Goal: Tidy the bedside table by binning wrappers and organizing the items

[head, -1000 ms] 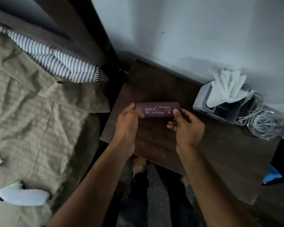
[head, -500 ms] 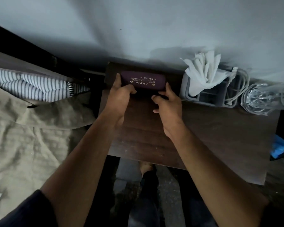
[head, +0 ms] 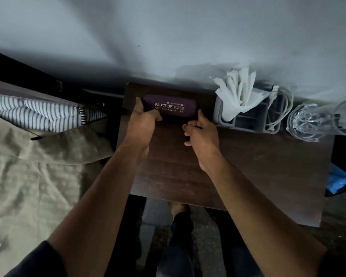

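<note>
A purple glasses case (head: 173, 103) with gold lettering lies near the back left corner of the dark wooden bedside table (head: 258, 166), close to the wall. My left hand (head: 143, 120) grips its left end, thumb on the front edge. My right hand (head: 201, 130) touches its right end with one raised finger, the other fingers curled loosely. A grey organizer (head: 248, 120) stands just right of the case, with white tissues (head: 238, 92) and a white cable (head: 278, 108) in it.
Clear glassware (head: 308, 124) stands at the table's back right. A bed with an olive blanket (head: 38, 166) and a striped pillow (head: 38, 112) lies to the left. A blue object (head: 338, 180) sits beyond the table's right edge. My legs show below the front edge.
Both hands carried the glasses case from the middle of the table toward the back left corner by the wall. It now rests there, and my right hand's grip has loosened.
</note>
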Demonstrator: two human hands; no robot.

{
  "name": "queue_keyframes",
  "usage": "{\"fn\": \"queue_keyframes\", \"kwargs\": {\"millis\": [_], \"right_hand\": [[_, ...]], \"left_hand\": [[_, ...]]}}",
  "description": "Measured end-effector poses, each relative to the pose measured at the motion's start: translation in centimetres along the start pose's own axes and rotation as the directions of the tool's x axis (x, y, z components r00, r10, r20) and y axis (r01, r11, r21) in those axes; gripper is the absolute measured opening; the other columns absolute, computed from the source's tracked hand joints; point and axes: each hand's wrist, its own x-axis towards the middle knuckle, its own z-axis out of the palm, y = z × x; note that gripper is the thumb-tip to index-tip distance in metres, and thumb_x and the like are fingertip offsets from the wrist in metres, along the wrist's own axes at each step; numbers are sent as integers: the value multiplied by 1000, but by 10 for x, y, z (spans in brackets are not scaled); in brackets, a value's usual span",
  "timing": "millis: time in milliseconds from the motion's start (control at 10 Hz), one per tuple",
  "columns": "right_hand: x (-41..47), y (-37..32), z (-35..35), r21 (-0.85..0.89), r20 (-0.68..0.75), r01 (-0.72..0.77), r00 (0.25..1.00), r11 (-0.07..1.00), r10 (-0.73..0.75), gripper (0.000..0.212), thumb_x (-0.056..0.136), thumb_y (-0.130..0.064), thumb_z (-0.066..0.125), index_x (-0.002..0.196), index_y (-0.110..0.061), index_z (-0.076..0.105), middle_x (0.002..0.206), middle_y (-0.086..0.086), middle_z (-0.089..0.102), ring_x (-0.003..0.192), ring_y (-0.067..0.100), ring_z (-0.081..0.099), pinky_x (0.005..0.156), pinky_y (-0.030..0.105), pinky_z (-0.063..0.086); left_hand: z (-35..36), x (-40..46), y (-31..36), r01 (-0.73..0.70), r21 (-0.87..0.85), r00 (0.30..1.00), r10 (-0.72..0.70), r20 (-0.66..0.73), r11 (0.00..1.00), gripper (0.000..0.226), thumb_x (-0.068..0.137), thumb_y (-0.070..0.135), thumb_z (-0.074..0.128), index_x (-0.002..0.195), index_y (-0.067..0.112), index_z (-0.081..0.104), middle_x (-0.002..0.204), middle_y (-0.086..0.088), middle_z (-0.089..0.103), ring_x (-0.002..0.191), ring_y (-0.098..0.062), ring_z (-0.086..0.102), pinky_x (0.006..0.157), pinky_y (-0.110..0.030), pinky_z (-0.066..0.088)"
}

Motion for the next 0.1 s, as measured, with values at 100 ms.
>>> {"fn": "queue_keyframes", "kwargs": {"millis": [100], "right_hand": [[-2, 0, 0, -15, -11, -15, 1000, 1000, 15, 74, 94, -8, 64, 157, -19, 26, 127, 6, 59, 86, 15, 64, 80, 43, 61]], "left_hand": [[-5, 0, -2, -15, -42, 1000, 16, 11, 999, 89, 65, 9, 57, 151, 5, 36, 142, -22, 56, 124, -33, 56, 100, -39, 49]]}}
